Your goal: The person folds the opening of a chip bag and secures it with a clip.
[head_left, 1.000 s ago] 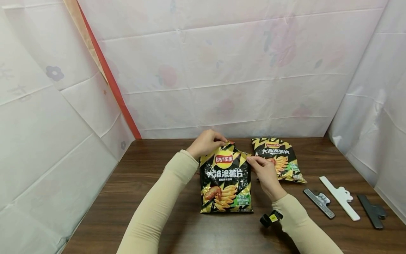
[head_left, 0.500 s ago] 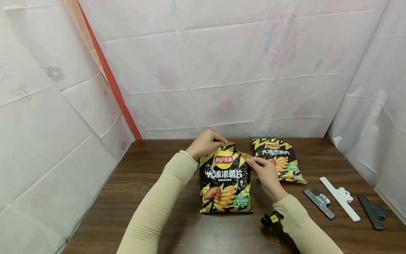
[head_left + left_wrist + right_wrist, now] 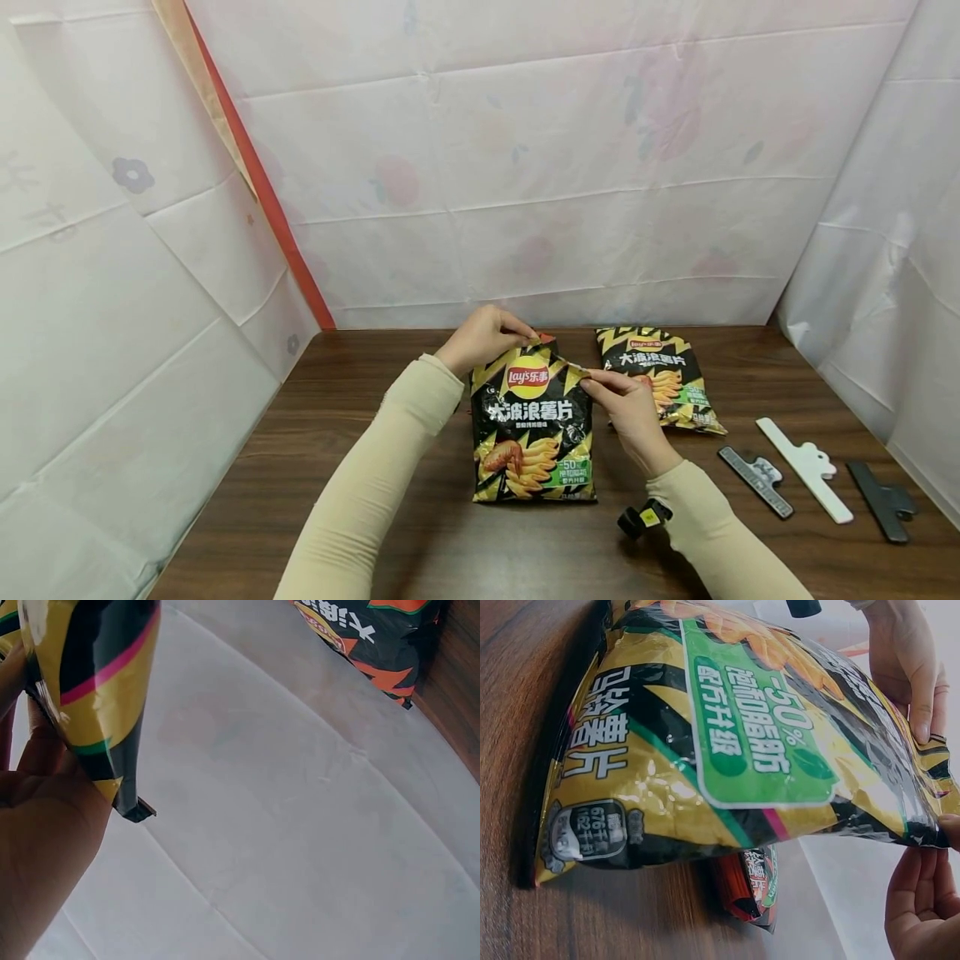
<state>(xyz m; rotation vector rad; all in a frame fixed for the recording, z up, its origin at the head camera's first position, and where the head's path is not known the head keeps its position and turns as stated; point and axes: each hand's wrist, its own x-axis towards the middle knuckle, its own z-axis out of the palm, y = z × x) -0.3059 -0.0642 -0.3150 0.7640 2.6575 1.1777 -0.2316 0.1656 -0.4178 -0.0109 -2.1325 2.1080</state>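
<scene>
A black and yellow bag of chips (image 3: 532, 429) stands upright on the brown table, its printed front facing me. At its top left edge my left hand (image 3: 483, 340) pinches the bag between thumb and fingers. My right hand (image 3: 632, 414) pinches the top right corner, thumb on one side and fingers curled on the other in the right wrist view. Between the hands the top edge slopes down to the right. Behind this bag, mostly hidden in the head view, is a red and black chip bag (image 3: 382, 645).
Another black and yellow chip bag (image 3: 656, 379) lies at the back right. To the right lie a grey clip (image 3: 756, 481), a white clip (image 3: 806, 471) and a black clip (image 3: 879, 502). Pale cloth walls (image 3: 540, 167) close in the table (image 3: 315, 433).
The bag's top right corner has shifted slightly left and down with the right hand. The left hand keeps its hold, and the other things lie as before.
</scene>
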